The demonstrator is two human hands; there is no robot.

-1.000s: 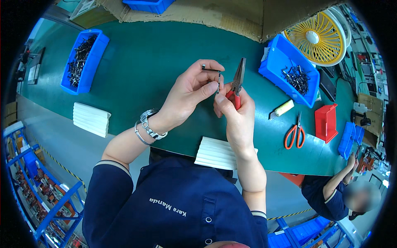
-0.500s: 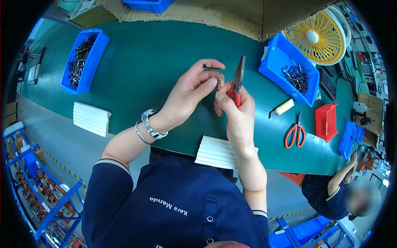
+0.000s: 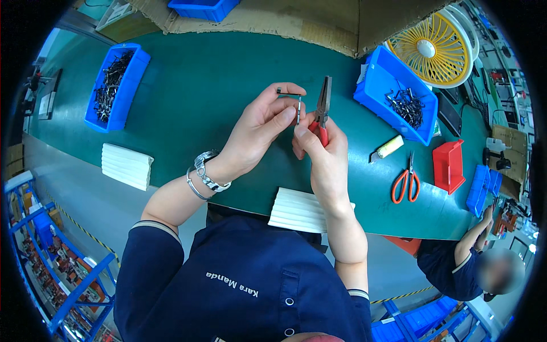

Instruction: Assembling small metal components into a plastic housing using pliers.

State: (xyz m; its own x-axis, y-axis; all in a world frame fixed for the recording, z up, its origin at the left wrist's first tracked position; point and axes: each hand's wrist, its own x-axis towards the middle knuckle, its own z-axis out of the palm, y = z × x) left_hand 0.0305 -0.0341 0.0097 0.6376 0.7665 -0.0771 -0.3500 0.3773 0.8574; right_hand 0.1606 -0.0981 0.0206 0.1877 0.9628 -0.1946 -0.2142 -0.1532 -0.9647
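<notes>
Over the middle of the green table, my left hand (image 3: 259,128) pinches a small black and silver L-shaped metal part (image 3: 298,108) between thumb and fingers. One thin arm of it runs along the forefinger; the other points down past the thumb tip. Close beside it on the right, my right hand (image 3: 326,151) is closed round long-nose pliers (image 3: 323,102) with red handles. Their jaws point away from me, apart from the part. My right fingertips are close to its lower end; whether they touch it I cannot tell.
Blue bins of small dark parts stand at left (image 3: 134,80) and right (image 3: 373,85). A cutter knife (image 3: 390,147), red-handled scissors (image 3: 406,181) and a red bin (image 3: 448,166) lie right. A white ridged pad (image 3: 296,210) sits at the near edge. A yellow fan (image 3: 426,48) stands behind; a co-worker (image 3: 456,265) sits right.
Both hands keep their grip and have barely moved. The pliers' jaws have shifted slightly left and stand a little more upright.
</notes>
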